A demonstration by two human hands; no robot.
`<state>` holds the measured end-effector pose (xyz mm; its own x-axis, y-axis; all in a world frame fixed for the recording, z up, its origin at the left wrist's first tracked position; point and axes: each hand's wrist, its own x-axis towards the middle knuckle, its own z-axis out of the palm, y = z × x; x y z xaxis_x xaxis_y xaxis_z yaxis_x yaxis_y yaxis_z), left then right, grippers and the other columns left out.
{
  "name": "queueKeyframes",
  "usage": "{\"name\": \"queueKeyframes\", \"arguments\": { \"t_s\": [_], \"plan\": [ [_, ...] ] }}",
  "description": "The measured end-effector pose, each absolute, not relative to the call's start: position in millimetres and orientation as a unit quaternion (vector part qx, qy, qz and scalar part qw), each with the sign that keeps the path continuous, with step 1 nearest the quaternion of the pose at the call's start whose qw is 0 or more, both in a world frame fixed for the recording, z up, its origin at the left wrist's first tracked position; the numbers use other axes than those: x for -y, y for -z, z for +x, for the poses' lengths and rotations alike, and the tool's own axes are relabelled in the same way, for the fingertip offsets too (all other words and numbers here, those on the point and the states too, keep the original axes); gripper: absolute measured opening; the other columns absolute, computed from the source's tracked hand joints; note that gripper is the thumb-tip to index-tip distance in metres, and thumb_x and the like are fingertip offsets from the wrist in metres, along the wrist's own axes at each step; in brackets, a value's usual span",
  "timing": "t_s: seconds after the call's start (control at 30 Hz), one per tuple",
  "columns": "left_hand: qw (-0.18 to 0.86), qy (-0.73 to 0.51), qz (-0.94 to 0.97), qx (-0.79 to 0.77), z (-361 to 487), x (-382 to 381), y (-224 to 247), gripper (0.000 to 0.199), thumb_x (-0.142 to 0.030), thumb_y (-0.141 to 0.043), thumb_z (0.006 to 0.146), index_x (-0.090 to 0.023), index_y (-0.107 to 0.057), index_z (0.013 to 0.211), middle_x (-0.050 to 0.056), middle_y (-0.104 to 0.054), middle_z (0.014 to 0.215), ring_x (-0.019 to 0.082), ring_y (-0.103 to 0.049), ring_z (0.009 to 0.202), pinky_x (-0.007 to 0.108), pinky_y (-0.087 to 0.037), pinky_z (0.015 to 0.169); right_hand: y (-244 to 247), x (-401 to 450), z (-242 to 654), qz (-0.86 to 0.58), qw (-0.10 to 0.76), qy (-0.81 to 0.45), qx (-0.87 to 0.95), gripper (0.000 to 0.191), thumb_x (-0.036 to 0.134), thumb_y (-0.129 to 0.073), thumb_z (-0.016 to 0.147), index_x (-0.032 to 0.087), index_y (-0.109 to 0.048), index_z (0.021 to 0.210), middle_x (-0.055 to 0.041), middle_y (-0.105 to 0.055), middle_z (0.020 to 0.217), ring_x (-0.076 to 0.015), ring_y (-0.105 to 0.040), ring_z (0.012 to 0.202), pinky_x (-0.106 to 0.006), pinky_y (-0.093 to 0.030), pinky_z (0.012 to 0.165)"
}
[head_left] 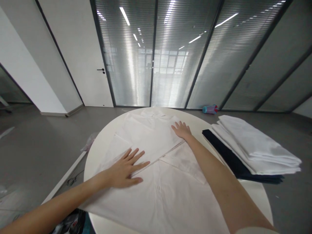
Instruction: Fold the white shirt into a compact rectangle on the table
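A white button-up shirt [175,188] lies spread over a round white table, its collar at the far edge and its button placket running towards me. A long fold or sleeve crosses it diagonally. My left hand [128,169] rests flat on the left half of the shirt, fingers spread, the fingertips close to that diagonal line. Farther away, my right hand [182,130] lies flat near the shirt's upper right edge with its fingers apart. Neither hand grips the fabric.
The round table [258,195] carries a stack of folded white cloth [255,146] on dark navy cloth [226,156] at its right, overhanging the edge. A blue and pink object [210,109] lies on the floor by the glass partition. A dark plastic bag [70,222] sits below left.
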<state>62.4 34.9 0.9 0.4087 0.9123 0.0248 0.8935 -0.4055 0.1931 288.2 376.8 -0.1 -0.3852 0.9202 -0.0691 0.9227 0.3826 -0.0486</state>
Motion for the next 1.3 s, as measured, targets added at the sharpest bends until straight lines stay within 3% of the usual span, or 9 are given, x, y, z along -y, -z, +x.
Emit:
{"name": "queueKeyframes", "arguments": {
  "t_s": [0.17,0.27,0.4,0.6,0.8,0.97,1.1,1.2,1.3],
  "plan": [
    [0.079,-0.071,0.837,-0.537,63.5,-30.7,-8.9,0.068,-0.064,-0.052,0.095,-0.045,-0.031,0.157,0.004,-0.020,0.169,0.040,-0.020,0.153,0.065,-0.018,0.121,12.3,-379.2,297.8,0.547,-0.052,-0.023,-0.835,0.065,0.056,-0.022,0.104,0.020,-0.045,0.153,-0.0138,-0.035,0.163,-0.0335,-0.028,0.150,-0.053,-0.020,0.119],
    [0.084,-0.105,0.821,-0.555,61.5,-55.0,-24.3,0.047,-0.055,-0.048,0.100,-0.039,-0.054,0.144,0.006,-0.046,0.156,0.032,-0.043,0.143,0.055,-0.036,0.116,14.0,-374.4,294.5,0.507,-0.112,-0.087,-0.850,0.050,0.041,-0.033,0.104,0.015,-0.064,0.134,-0.0158,-0.054,0.148,-0.0312,-0.038,0.143,-0.049,-0.021,0.118],
    [0.012,-0.225,0.768,-0.600,47.9,-143.7,-43.0,0.031,-0.033,-0.047,0.101,-0.023,-0.067,0.122,0.010,-0.066,0.128,0.025,-0.063,0.117,0.042,-0.050,0.105,14.8,-375.9,291.6,0.474,-0.122,-0.072,-0.869,0.040,0.029,-0.039,0.101,0.013,-0.069,0.122,-0.0150,-0.067,0.129,-0.0248,-0.055,0.125,-0.038,-0.031,0.111],
    [-0.040,-0.185,0.692,-0.697,26.0,-316.7,-41.8,0.041,-0.009,-0.045,0.092,-0.016,-0.064,0.127,0.010,-0.063,0.134,0.022,-0.058,0.128,0.036,-0.042,0.115,15.1,-378.0,294.4,0.473,-0.141,-0.059,-0.868,0.037,0.028,-0.041,0.101,0.016,-0.071,0.119,-0.0129,-0.069,0.122,-0.0232,-0.060,0.113,-0.032,-0.038,0.101],
    [-0.013,-0.118,0.665,-0.737,22.6,-418.4,-25.6,0.059,-0.009,-0.052,0.087,-0.019,-0.052,0.146,0.011,-0.055,0.148,0.025,-0.050,0.139,0.036,-0.039,0.116,14.3,-376.2,295.4,0.482,-0.145,-0.053,-0.862,0.036,0.029,-0.043,0.101,0.017,-0.070,0.120,-0.0118,-0.068,0.126,-0.0245,-0.059,0.115,-0.033,-0.040,0.099],
    [0.011,-0.055,0.649,-0.758,18.2,-450.1,-9.8,0.076,-0.021,-0.064,0.082,-0.018,-0.040,0.153,0.020,-0.057,0.144,0.038,-0.045,0.141,0.060,-0.039,0.111,11.6,-375.3,296.1,0.486,-0.140,-0.031,-0.862,0.034,0.029,-0.043,0.101,0.018,-0.070,0.119,-0.0106,-0.067,0.128,-0.0244,-0.058,0.117,-0.033,-0.040,0.100],
    [-0.040,-0.047,0.647,-0.760,15.9,-447.3,-13.7,0.071,-0.028,-0.065,0.083,-0.016,-0.043,0.149,0.024,-0.057,0.140,0.041,-0.048,0.136,0.072,-0.025,0.112,8.5,-374.0,297.0,0.489,-0.128,-0.013,-0.863,0.035,0.028,-0.041,0.102,0.019,-0.069,0.121,-0.0114,-0.065,0.131,-0.0250,-0.056,0.119,-0.033,-0.039,0.102],
    [-0.110,-0.062,0.658,-0.743,18.9,-432.0,-30.9,0.057,-0.028,-0.057,0.091,-0.013,-0.046,0.145,0.023,-0.057,0.139,0.037,-0.047,0.136,0.068,-0.014,0.117,6.5,-372.6,297.6,0.491,-0.122,-0.013,-0.862,0.036,0.029,-0.041,0.102,0.019,-0.069,0.122,-0.0111,-0.065,0.132,-0.0248,-0.056,0.120,-0.033,-0.039,0.102],
    [-0.147,-0.061,0.684,-0.712,27.5,-408.1,-45.2,0.039,-0.018,-0.043,0.098,-0.012,-0.054,0.135,0.020,-0.062,0.131,0.031,-0.052,0.130,0.058,-0.020,0.119,5.3,-371.3,297.8,0.491,-0.122,-0.014,-0.863,0.035,0.029,-0.042,0.102,0.020,-0.069,0.122,-0.0105,-0.065,0.132,-0.0242,-0.056,0.120,-0.032,-0.039,0.102]
  ]
}}
